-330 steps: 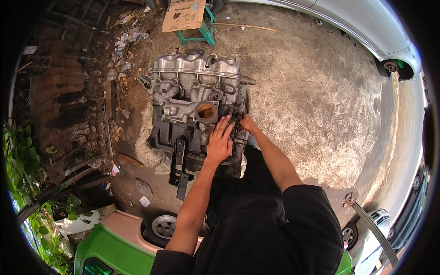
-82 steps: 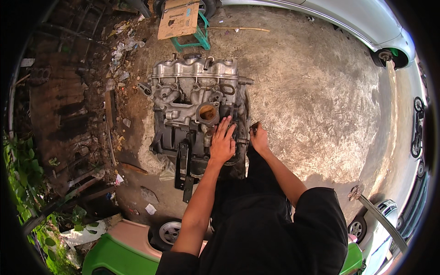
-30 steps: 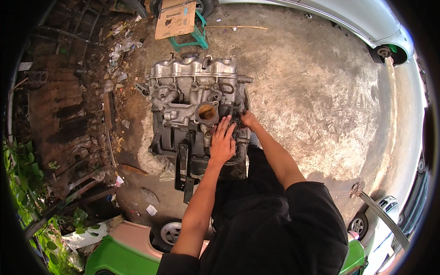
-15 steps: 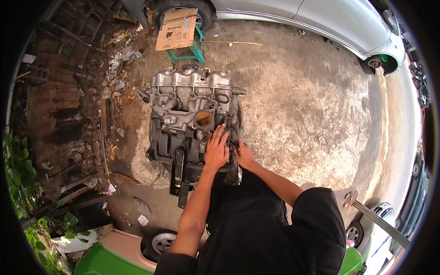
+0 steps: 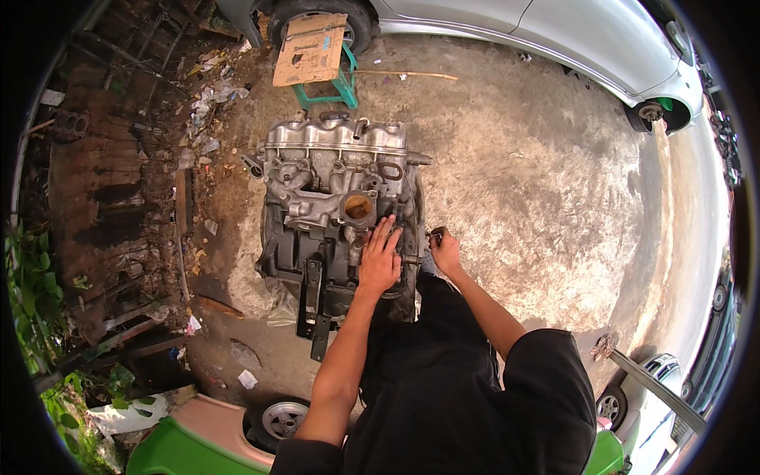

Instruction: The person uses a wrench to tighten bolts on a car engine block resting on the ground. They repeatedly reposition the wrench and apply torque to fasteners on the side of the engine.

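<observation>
A large grey metal engine stands upright in front of me, with a ribbed silver cover along its far side. My left hand lies on its near right part with the fingers stretched out. Just beyond those fingertips is a round intake opening, brownish inside. My right hand is off the engine's right edge, its fingers curled around something small and dark that I cannot make out. Between the two hands a short rod sticks out of the engine's side. A black slotted bracket is on the near side.
Beyond the engine is a green stool topped with cardboard, near a silver car. A thin stick lies on the concrete floor. Litter and old boards line the left. A wheel is behind my left arm.
My right hand has moved right, away from the engine's edge, and its fingers are now curled. The short rod has come into sight. My left hand stays on the engine.
</observation>
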The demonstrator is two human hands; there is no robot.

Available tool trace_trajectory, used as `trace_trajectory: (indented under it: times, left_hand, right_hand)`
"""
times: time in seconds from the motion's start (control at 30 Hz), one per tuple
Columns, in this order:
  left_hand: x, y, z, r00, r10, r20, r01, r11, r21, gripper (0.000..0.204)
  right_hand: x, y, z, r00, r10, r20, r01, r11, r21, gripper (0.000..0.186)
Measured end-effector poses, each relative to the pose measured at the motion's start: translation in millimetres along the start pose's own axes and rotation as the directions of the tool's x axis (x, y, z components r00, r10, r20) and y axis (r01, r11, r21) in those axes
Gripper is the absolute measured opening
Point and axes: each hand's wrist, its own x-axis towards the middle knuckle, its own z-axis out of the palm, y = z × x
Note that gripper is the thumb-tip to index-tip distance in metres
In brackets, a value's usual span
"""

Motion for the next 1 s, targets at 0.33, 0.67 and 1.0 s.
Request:
trace_trajectory:
  times: [0.33,0.67,1.0]
  left_hand:
    - [-0.4,-0.9,0.8,1.0,-0.009,0.01,0.009,1.0,0.008,0.059]
    - [0.0,-0.5,1.8,1.0,-0.014,-0.005,0.014,1.0,0.007,0.056]
    - [0.7,0.7,2.1,1.0,-0.021,-0.015,0.02,0.999,-0.031,0.056]
  right_hand:
    - [40.6,15.6,20.8,0.97,0.244,-0.011,-0.217,0.882,0.418,0.014]
    - [60.0,34.2,48.8,0.944,0.303,0.126,-0.303,0.953,-0.018,0.05]
    - [79.7,40.1,83.6,0.883,0.314,0.348,-0.306,0.949,-0.079,0.058]
